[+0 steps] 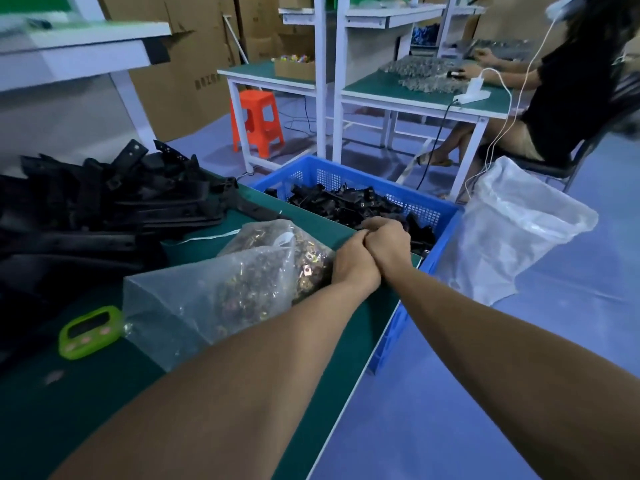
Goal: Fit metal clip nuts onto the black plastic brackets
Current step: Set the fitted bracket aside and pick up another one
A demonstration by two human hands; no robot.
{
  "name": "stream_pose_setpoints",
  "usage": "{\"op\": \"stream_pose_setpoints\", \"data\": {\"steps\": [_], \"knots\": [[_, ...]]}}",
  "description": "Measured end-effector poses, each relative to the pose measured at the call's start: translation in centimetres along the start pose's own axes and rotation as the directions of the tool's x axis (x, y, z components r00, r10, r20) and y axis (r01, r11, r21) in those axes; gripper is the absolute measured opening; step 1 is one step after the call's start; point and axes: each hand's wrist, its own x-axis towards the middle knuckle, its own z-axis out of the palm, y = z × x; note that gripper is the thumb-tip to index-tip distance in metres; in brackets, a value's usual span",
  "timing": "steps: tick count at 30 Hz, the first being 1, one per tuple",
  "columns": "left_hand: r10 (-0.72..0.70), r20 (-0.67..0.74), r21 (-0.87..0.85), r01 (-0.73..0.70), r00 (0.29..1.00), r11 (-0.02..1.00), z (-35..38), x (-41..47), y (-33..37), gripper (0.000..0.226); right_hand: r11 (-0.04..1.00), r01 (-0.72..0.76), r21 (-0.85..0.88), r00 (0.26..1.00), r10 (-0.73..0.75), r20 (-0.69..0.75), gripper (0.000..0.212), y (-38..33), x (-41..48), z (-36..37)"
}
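My left hand (349,259) and my right hand (389,240) are pressed together, knuckles up and fingers curled, over the table's right edge by the blue basket (446,216). They close round a small part that they hide entirely. Black plastic brackets (346,202) fill the basket just beyond my fingers. A clear bag of metal clip nuts (242,285) lies on the table against my left wrist. A heap of longer black brackets (104,209) covers the table's left side.
A green timer (90,332) lies on the green table mat (104,410) near the bag. A white sack (519,230) stands open on the floor right of the basket. Another person sits at a far bench (426,95). An orange stool (258,123) stands behind.
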Motion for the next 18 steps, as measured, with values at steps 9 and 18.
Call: {"op": "stream_pose_setpoints", "data": {"steps": [9, 18], "knots": [[0.105, -0.087, -0.093, -0.113, 0.991, 0.989, -11.2, -4.4, 5.8, 0.031, 0.748, -0.174, 0.641, 0.977, 0.048, 0.208, 0.028, -10.4, -8.0, 1.9], [0.167, -0.494, -0.069, -0.230, 0.853, 0.971, -33.3, -14.3, 0.0, 0.022, 0.802, -0.122, 0.585, 0.682, -0.361, 0.636, 0.023, -19.6, -23.0, 13.1]]}}
